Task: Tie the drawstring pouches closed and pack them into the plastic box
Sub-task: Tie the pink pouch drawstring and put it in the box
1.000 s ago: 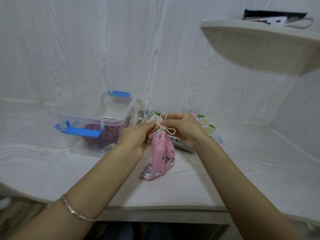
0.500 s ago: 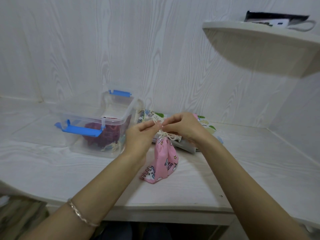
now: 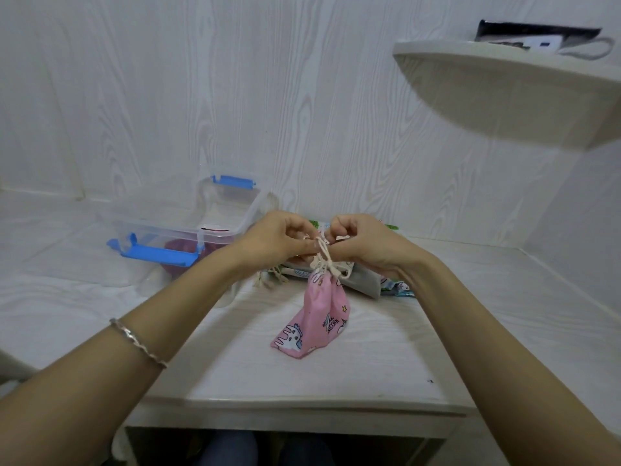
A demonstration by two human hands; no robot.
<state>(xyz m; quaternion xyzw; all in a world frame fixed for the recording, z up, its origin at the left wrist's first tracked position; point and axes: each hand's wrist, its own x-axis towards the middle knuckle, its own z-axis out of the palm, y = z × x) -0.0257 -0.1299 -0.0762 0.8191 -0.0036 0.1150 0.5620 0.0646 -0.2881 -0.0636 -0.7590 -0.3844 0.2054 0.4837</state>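
A pink unicorn-print drawstring pouch [image 3: 317,317] stands on the white table [image 3: 369,371], its neck gathered by a cream cord [image 3: 323,260]. My left hand [image 3: 275,238] and my right hand [image 3: 361,242] meet just above the neck, each pinching a part of the cord. A clear plastic box [image 3: 188,230] with blue latches sits open to the left, and a dark red pouch [image 3: 181,252] lies inside it. Several more pouches [image 3: 363,280], one grey, lie flat behind the pink one, partly hidden by my hands.
A rounded wall shelf [image 3: 510,85] juts out at upper right with a dark item on top. Wood-grain walls close in the table at the back and right. The table's front edge runs below the pouch.
Both hands have shifted slightly along the cord above the pouch neck. The pouch now stands a little more upright on the table.
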